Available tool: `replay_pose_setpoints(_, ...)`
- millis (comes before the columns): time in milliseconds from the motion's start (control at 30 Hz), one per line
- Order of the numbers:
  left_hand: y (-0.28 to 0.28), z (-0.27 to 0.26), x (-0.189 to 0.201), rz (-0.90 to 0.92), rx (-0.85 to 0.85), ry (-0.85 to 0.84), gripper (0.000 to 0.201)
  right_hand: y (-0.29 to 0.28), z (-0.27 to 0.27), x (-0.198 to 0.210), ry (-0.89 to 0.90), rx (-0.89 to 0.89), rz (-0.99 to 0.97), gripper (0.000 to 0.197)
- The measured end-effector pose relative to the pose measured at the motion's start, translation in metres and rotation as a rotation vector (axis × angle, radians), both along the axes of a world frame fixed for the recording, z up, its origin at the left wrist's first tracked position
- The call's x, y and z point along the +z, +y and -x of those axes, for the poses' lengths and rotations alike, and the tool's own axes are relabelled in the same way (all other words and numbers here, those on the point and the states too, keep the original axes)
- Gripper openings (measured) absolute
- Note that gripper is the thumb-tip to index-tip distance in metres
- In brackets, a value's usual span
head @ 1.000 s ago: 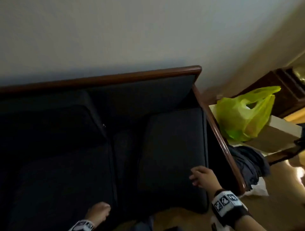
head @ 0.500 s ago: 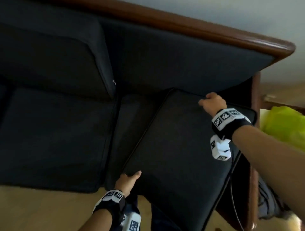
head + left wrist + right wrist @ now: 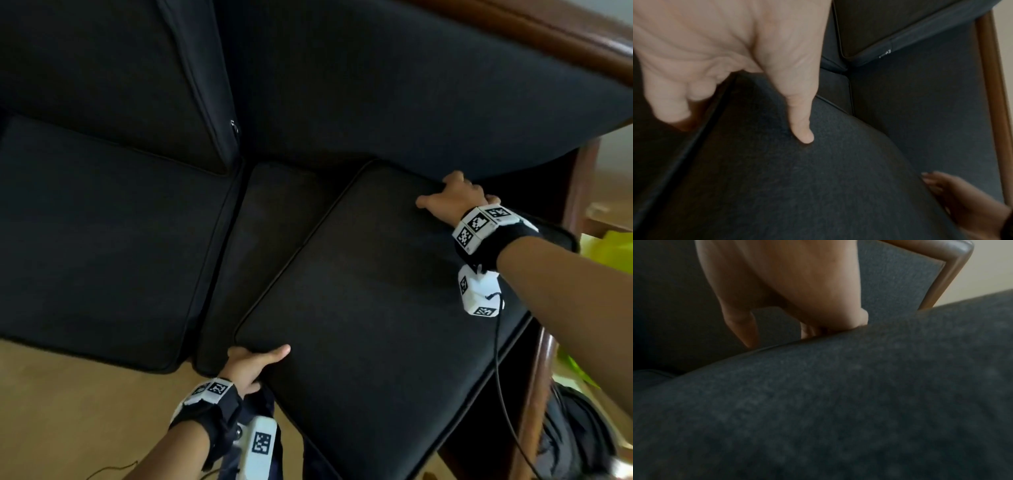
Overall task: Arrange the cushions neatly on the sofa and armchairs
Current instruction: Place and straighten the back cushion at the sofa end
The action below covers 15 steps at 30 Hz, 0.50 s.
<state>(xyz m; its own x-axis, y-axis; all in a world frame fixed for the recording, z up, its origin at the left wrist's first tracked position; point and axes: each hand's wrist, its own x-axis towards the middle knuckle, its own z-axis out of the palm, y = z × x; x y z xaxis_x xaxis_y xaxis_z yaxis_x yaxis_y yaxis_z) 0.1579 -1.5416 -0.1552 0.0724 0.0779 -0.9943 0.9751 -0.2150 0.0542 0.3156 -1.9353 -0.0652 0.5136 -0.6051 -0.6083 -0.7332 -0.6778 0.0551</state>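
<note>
A large dark grey seat cushion (image 3: pixel 376 301) lies skewed over the right end of the dark sofa (image 3: pixel 394 85), its near corner hanging past the seat front. My left hand (image 3: pixel 253 363) grips its near left corner, thumb on top (image 3: pixel 803 133) and fingers curled under the edge. My right hand (image 3: pixel 452 195) grips its far edge by the backrest, fingers curled over the rim (image 3: pixel 818 321). A second seat cushion (image 3: pixel 102 240) lies flat at the left, with a back cushion (image 3: pixel 102 68) upright behind it.
The sofa's wooden frame (image 3: pixel 582 41) runs along the top and down the right side. A green plastic bag (image 3: pixel 609 246) and dark cloth (image 3: pixel 575 438) lie beyond the right arm. Bare seat base (image 3: pixel 267 222) shows between the two seat cushions. Tan floor (image 3: pixel 68 411) lies in front.
Both hands took hold of the right seat cushion: the right hand moved from its near edge to its far edge, the left onto its near corner. The cushion now sits turned at an angle.
</note>
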Motion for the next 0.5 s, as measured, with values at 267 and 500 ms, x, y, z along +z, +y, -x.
replay_pose_setpoints(267,0.004,0.007,0.005,0.012,0.137,-0.023,0.115,0.009,0.008,0.017,-0.061,-0.016,0.051,0.095)
replay_pose_setpoints(500,0.027,-0.03,0.05,-0.008,0.202,-0.226,0.091,0.025,0.049,0.059,-0.232,-0.119,0.062,0.085)
